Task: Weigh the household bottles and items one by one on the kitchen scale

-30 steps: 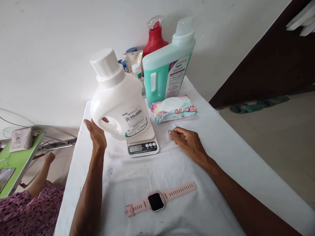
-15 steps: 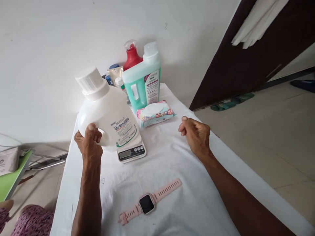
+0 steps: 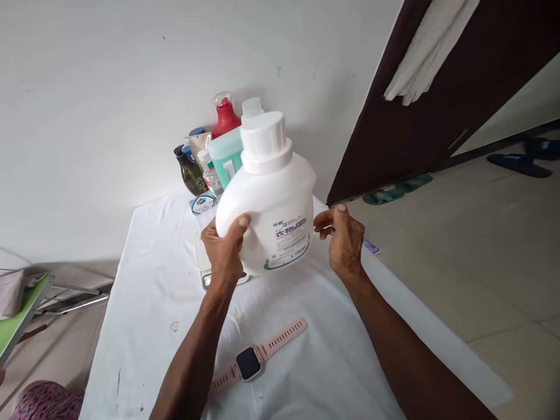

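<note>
A large white laundry liquid bottle point(image 3: 271, 204) with a ribbed white cap is held up above the table, label facing me. My left hand point(image 3: 225, 248) grips it by the handle at its left side, thumb on top. At the bottle's right edge is my right hand point(image 3: 345, 242), fingers half bent and apart, thumb raised; whether the fingertips touch the bottle I cannot tell. Beneath and behind the bottle, a white kitchen scale point(image 3: 202, 256) is mostly hidden. A pink-strapped smartwatch point(image 3: 249, 363) lies on the white-covered table point(image 3: 149, 291) near me.
Behind stand a green liquid jug point(image 3: 223, 154), a red bottle point(image 3: 226, 119), a dark bottle point(image 3: 192, 175) and a small clear bottle point(image 3: 210, 172). A wall backs the table. Slippers point(image 3: 389, 195) lie on the floor by a dark door point(image 3: 406, 128). Another person's patterned clothing point(image 3: 48, 402) shows lower left.
My left hand has carried the white bottle to the right, off the scale area and in front of the green jug. My right hand's fingers have loosened beside it. The view has shifted slightly.
</note>
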The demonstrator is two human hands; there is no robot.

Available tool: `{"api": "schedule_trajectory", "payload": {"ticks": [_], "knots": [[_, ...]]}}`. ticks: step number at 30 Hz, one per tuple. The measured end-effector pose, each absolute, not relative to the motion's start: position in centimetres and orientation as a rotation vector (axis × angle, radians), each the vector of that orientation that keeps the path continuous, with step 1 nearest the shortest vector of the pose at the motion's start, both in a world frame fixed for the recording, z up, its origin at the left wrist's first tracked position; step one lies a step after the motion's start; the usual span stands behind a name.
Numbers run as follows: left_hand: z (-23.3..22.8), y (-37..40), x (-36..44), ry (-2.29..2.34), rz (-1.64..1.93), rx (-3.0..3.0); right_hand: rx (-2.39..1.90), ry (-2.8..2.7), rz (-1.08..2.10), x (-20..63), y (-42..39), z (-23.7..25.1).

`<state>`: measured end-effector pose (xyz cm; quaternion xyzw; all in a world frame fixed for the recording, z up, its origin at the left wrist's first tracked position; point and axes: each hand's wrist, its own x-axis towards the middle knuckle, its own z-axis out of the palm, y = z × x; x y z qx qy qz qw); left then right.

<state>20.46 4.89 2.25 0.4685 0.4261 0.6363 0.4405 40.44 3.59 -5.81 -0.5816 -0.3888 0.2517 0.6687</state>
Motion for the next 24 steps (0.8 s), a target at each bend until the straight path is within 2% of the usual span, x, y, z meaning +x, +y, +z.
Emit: {"api": "schedule_trajectory", "payload": {"ticks": [7, 14, 24], "knots": [[-0.2, 6.8, 22.9, 1.105, 1.567, 1.137, -1.447, -1.047, 0.468, 40.4, 3.6, -6.1], [-1.7, 8.8, 22.4, 1.05, 1.649, 1.221, -1.407, -1.092, 0.454, 39.0, 3.7, -7.2], [-0.6, 9.9, 22.2, 1.025, 1.541, 1.307, -1.413, -1.107, 0.544, 38.7, 4.0, -8.5]]}}
